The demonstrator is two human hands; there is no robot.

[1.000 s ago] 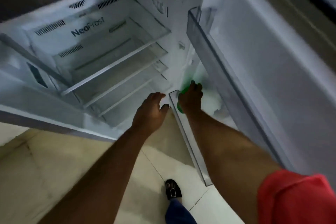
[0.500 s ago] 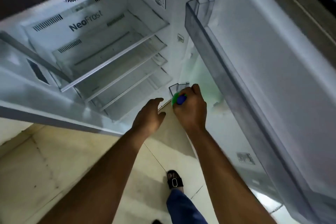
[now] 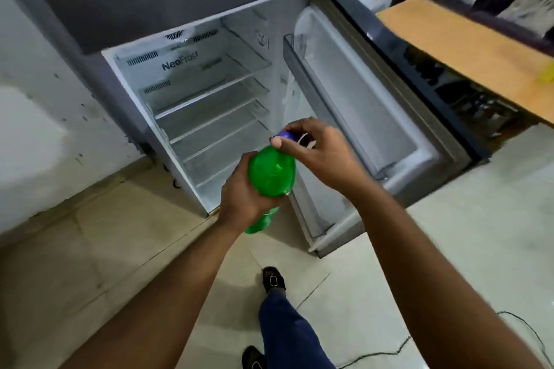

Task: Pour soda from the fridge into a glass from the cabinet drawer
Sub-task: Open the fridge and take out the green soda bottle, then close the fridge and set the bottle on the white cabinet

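Note:
A green soda bottle [image 3: 272, 177] with a blue cap [image 3: 287, 136] is held in front of the open fridge [image 3: 209, 105]. My left hand [image 3: 242, 195] wraps around the bottle's body from the left. My right hand [image 3: 317, 153] pinches the cap at the top. The bottle's lower end shows below my left hand. The fridge's glass shelves are bare. No glass is in view.
The fridge door [image 3: 374, 117] stands open to the right, its bins [image 3: 314, 213] bare. A wooden counter [image 3: 467, 51] with dark shelves below lies at the right. My foot [image 3: 273, 280] stands on the tiled floor. A cable [image 3: 389, 350] trails across the floor at bottom right.
The bottle came out of the lower door bin and up in front of the fridge. My left hand took hold of its body. I stepped back, so more of the room shows.

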